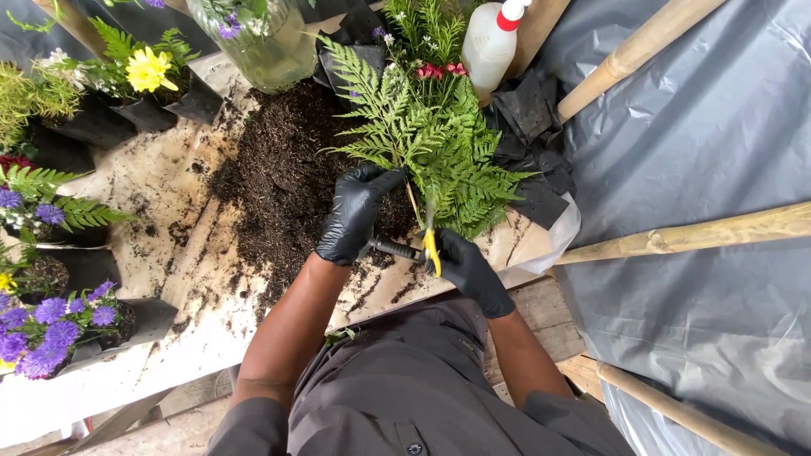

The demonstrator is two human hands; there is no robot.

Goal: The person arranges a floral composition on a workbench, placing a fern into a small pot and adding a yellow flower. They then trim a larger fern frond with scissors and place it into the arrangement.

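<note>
Both my hands wear black gloves. My left hand (353,213) is closed around the lower stems of a green fern (431,139) that lies over a pile of dark soil (283,173). My right hand (467,268) grips a yellow-handled cutting tool (430,243), held against the fern's stem just below my left hand. A dark rod-like piece (394,248) shows between the two hands. The fern's fronds spread up and to the right, with small red flowers (439,70) behind them.
The soil lies on a pale, dirty board (160,181). Black bags with purple flowers (51,325) and a yellow flower (149,70) line the left. A glass jar (266,38) and white spray bottle (490,38) stand at the back. Grey sheeting (710,143) and bamboo poles (693,236) lie right.
</note>
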